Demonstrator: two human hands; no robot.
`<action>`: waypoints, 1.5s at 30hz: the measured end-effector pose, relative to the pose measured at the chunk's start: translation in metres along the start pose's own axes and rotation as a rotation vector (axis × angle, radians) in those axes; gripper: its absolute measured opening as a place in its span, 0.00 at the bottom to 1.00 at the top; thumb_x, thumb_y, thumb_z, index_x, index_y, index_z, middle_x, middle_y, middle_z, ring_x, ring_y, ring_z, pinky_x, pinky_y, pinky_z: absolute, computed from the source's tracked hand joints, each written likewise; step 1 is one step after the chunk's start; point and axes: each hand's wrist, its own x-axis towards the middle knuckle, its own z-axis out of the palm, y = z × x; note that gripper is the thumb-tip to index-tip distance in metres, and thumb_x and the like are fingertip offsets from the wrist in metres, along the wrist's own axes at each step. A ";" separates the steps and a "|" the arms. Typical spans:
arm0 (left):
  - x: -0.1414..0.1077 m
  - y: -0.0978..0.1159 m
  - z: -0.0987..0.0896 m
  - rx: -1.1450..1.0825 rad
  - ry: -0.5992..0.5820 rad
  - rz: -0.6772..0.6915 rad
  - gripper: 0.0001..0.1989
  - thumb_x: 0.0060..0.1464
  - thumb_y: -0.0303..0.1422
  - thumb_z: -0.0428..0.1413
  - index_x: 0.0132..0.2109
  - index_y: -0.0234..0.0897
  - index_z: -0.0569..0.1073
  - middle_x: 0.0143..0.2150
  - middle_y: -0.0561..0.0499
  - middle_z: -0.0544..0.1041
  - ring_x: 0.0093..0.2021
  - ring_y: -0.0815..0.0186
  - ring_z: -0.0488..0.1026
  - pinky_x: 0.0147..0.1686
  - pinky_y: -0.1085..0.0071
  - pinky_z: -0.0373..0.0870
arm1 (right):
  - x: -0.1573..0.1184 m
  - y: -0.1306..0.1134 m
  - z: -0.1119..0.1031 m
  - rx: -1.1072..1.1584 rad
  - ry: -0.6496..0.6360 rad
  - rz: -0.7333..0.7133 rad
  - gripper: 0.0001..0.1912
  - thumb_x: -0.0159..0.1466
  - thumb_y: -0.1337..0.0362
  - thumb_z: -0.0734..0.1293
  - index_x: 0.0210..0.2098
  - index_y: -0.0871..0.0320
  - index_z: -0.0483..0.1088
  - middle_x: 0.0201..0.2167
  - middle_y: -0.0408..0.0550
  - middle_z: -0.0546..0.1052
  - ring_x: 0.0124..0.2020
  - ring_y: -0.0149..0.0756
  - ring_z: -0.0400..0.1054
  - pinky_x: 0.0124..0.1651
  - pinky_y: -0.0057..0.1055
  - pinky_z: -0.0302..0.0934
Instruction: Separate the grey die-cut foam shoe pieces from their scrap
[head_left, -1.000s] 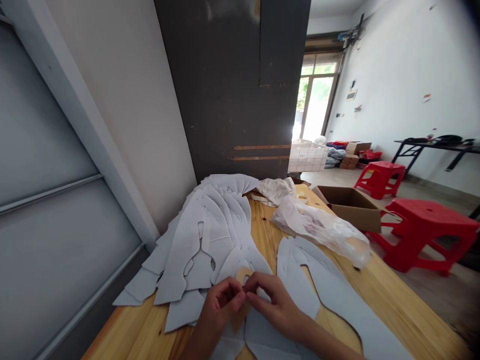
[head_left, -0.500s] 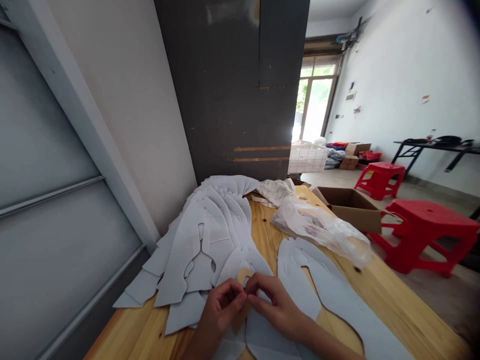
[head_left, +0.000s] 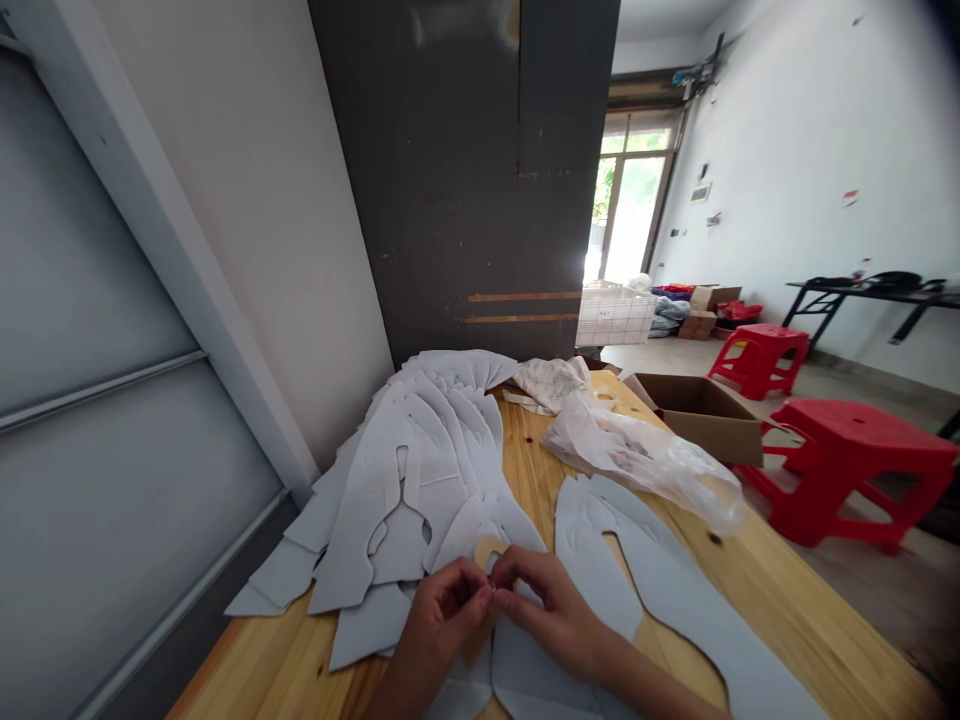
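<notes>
Fingers [head_left: 528, 562] of left hand [head_left: 448, 607] and right hand [head_left: 551, 608] pinch a blurred item [head_left: 492, 584], reddish contents [head_left: 626, 447] showing through the plastic bag [head_left: 675, 466].

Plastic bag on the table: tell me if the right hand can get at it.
Likely yes: only flat white sheets separate the right hand from the plastic bag, though that hand looks busy pinching.

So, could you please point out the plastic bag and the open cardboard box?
Plastic bag [head_left: 645, 445], head view, on its crumpled middle.
Open cardboard box [head_left: 721, 439], head view, on its front side.
</notes>
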 end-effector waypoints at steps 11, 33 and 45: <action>0.004 -0.017 0.000 0.065 0.043 0.022 0.22 0.53 0.52 0.65 0.29 0.39 0.70 0.24 0.57 0.65 0.27 0.69 0.59 0.28 0.72 0.57 | 0.002 0.006 0.000 -0.018 0.003 0.017 0.14 0.71 0.53 0.69 0.36 0.56 0.77 0.32 0.45 0.77 0.37 0.37 0.72 0.43 0.33 0.62; -0.003 -0.010 0.008 0.524 0.212 0.228 0.06 0.55 0.33 0.56 0.30 0.40 0.72 0.26 0.53 0.75 0.26 0.65 0.70 0.28 0.72 0.67 | 0.004 0.007 0.007 -0.162 0.049 0.035 0.04 0.60 0.69 0.64 0.29 0.56 0.69 0.25 0.41 0.71 0.28 0.32 0.64 0.32 0.28 0.56; 0.003 -0.013 0.000 0.331 0.281 0.086 0.08 0.51 0.38 0.57 0.28 0.42 0.68 0.25 0.56 0.66 0.28 0.65 0.64 0.29 0.71 0.62 | 0.024 0.012 -0.011 0.644 0.414 0.241 0.11 0.58 0.60 0.68 0.27 0.55 0.62 0.31 0.46 0.78 0.23 0.28 0.56 0.29 0.28 0.50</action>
